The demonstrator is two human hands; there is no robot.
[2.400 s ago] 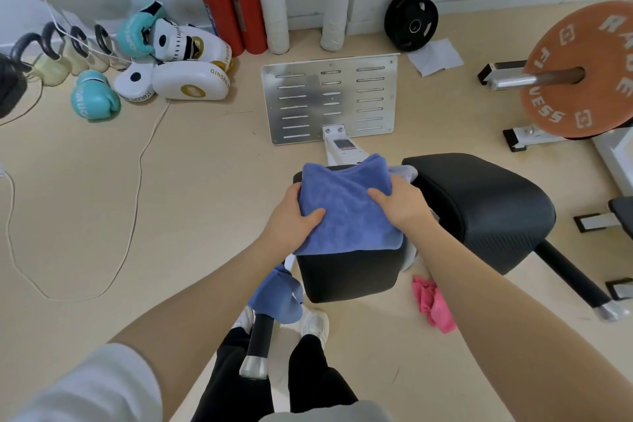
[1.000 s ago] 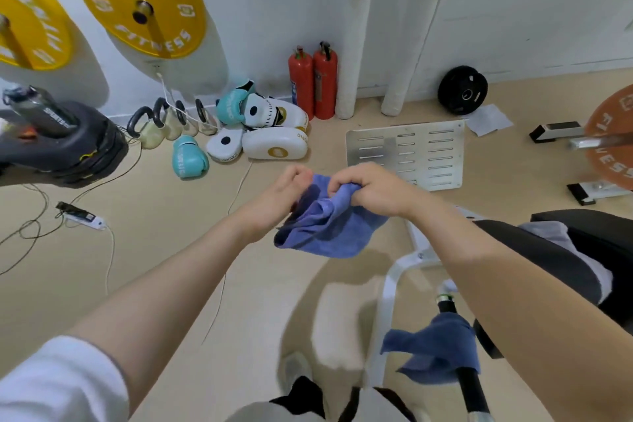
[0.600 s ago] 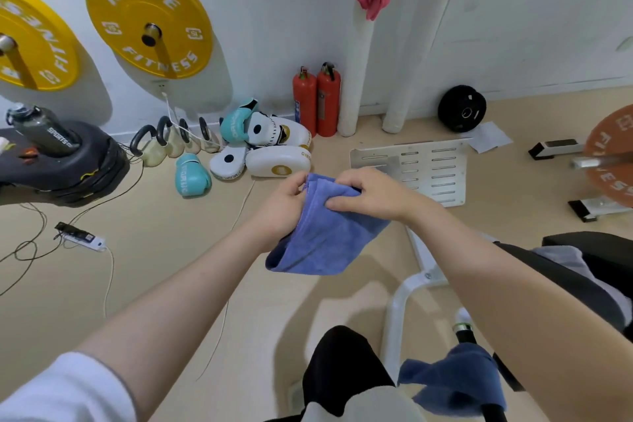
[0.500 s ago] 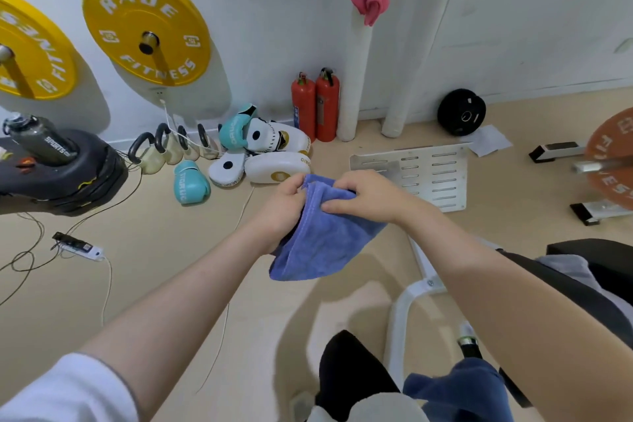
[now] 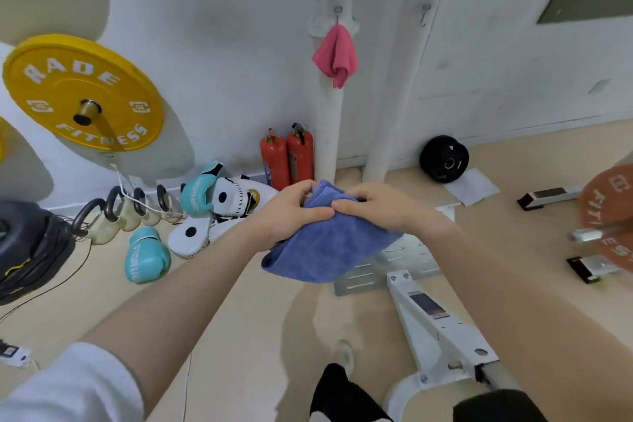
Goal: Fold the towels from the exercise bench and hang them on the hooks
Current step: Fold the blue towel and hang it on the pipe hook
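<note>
Gym wall beyond both hands' [image 5: 294, 212] grip on blue towel [image 5: 329, 247]

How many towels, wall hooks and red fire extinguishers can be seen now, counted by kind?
Towels: 2, blue towel held in both hands, pink towel hanging
Wall hooks: 2, occupied hook, bare hook
Fire extinguishers: 2, left extinguisher, right extinguisher
Total: 6
</note>
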